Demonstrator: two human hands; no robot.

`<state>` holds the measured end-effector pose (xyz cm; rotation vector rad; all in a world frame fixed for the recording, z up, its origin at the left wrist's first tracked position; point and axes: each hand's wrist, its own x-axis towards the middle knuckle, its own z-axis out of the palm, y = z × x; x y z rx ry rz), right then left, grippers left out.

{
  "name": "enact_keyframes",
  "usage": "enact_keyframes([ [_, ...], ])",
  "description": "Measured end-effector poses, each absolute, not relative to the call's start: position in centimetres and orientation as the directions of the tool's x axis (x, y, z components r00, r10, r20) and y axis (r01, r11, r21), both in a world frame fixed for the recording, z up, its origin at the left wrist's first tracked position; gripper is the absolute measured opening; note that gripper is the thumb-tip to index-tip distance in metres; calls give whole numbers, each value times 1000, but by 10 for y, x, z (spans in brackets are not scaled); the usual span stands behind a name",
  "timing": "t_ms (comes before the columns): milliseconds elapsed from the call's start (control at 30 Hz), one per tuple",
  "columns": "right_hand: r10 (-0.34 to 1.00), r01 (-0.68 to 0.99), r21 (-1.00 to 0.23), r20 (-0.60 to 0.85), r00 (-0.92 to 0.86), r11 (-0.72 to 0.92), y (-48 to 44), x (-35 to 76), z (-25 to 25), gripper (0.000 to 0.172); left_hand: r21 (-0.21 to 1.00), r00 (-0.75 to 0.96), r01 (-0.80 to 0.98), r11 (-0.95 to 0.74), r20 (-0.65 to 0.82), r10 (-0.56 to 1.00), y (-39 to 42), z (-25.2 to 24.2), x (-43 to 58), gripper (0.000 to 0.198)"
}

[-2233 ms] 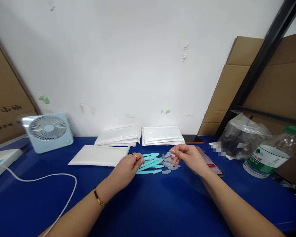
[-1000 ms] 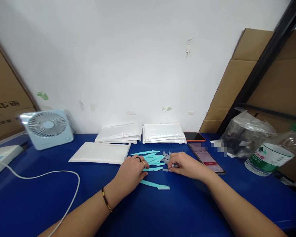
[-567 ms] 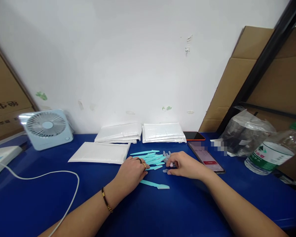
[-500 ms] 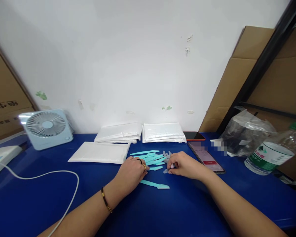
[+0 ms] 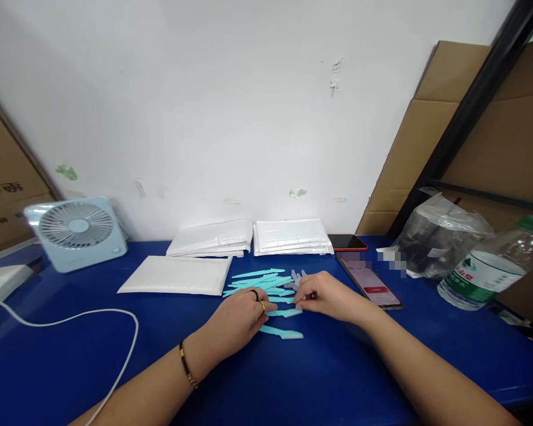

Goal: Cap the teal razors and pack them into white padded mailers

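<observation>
A turquoise eyebrow razor (image 5: 285, 313) is pinched near its handle by my left hand (image 5: 244, 310), its blade end pointing right. My right hand (image 5: 316, 293) is closed, with thumb and fingertips at that razor's blade end; whether a small cap sits between them is hidden. Just behind the hands lies a loose pile of turquoise eyebrow razors (image 5: 266, 282). Several translucent blade caps (image 5: 295, 277) lie beside the pile, partly covered by my right hand. Nearer to me, a single eyebrow razor (image 5: 286, 333) rests on the blue table (image 5: 266, 384), below my left fingers.
White padded packets (image 5: 175, 274) lie left of the pile, with two more stacks (image 5: 293, 236) against the wall. A phone (image 5: 373, 284) and a red-edged phone (image 5: 347, 242) are at right, near a bagged item (image 5: 439, 236) and a water bottle (image 5: 479, 275). A fan (image 5: 77, 231) and white cable (image 5: 135, 331) are left.
My left hand has brought an eyebrow razor forward out of the pile's front. My right fingers, earlier by a translucent cap, now meet its blade end. The view has shifted slightly.
</observation>
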<state>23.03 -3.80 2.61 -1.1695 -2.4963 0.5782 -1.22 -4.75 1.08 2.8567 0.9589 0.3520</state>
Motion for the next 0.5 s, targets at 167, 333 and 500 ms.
enact_keyframes([
  [167, 871, 779, -398, 136, -472, 484, -33, 262, 42, 14, 136, 743, 619, -773, 216, 633, -47, 11, -16, 27],
  [333, 868, 798, -370, 47, -495, 475, -28, 266, 35, 11, 84, 752, 621, -779, 215, 623, -47, 9, -16, 28],
  [500, 857, 787, -427, -50, -513, 446, -28, 260, 28, 14, 84, 757, 618, -782, 207, 620, -49, 11, -16, 29],
])
